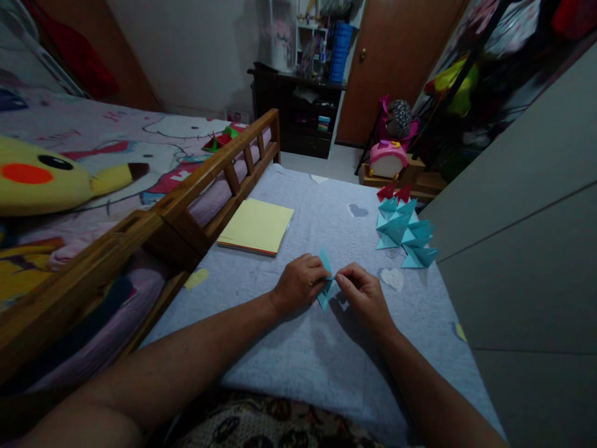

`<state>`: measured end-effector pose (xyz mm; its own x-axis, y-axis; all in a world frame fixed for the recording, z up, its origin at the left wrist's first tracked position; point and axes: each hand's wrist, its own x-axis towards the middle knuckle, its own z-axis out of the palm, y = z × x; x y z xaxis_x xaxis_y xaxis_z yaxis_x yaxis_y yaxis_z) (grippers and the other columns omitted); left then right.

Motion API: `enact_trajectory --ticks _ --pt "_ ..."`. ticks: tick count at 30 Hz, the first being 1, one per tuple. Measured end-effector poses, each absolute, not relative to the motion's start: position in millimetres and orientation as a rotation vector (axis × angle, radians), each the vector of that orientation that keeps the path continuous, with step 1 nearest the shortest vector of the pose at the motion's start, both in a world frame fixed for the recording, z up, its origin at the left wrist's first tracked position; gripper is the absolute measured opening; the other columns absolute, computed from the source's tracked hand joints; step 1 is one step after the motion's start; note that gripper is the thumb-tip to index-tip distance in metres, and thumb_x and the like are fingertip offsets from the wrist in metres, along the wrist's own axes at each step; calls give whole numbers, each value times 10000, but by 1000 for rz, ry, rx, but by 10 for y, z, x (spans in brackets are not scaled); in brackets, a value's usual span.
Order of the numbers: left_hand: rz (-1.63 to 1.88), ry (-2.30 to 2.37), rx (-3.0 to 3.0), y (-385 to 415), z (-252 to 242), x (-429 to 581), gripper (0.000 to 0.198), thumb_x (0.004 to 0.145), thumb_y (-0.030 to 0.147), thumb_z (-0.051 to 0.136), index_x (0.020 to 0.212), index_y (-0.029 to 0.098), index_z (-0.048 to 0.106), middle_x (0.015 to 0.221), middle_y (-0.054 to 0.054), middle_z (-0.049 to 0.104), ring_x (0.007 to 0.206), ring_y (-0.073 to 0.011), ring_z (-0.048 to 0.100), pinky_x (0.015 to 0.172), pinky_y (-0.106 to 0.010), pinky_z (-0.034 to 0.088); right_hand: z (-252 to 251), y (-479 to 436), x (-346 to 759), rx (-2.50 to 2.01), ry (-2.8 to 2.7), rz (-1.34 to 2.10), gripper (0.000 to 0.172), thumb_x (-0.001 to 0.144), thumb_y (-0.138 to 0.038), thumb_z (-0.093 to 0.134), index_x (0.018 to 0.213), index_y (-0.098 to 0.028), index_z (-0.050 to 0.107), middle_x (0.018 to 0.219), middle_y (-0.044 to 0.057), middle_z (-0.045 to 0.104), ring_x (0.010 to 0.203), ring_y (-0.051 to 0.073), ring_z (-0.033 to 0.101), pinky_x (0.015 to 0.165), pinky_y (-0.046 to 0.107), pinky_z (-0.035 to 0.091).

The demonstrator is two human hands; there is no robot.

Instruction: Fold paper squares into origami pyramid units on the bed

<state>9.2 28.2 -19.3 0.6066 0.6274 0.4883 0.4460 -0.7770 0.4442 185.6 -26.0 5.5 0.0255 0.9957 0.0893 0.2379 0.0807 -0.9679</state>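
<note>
The fingers (318, 274) of our left hand (297, 284) are clamped on a folded teal origami piece (323, 302). Our right hand (366, 298) has its thumb and pointing finger pinched on the small tip that sticks out at 3 o'clock. The origami piece is between our two hands, with one pointy end at 12 o'clock and one at 6 o'clock. We cannot tell if it touches the blue heart-print sheet (280, 361) below.

Let's make that piece the middle of our clock. At 10 o'clock we see a neat stack of square paper (256, 227), with yellow on top. At 2 o'clock we see a bunch of finished-looking teal origami pieces (394, 229), all spiky and close together. Some red origami pieces (386, 193) peek out just past them, near 1 o'clock. Beyond the paper stack, at 10 o'clock, runs a brown wooden bed rail (245, 140). Past the rail, a yellow Pikachu plush (69, 183) lies on a Hello Kitty bedsheet (153, 155).
</note>
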Motion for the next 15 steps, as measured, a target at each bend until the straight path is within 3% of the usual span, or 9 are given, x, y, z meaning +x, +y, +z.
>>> enact_trajectory --ticks 15 --pt "874 910 2715 251 -145 102 180 944 216 603 796 187 702 773 -38 619 762 -199 536 695 -325 416 118 -278 1845 -1422 -1342 1058 262 793 -437 673 711 -193 626 642 -20 536 578 134 510 551 271 414"
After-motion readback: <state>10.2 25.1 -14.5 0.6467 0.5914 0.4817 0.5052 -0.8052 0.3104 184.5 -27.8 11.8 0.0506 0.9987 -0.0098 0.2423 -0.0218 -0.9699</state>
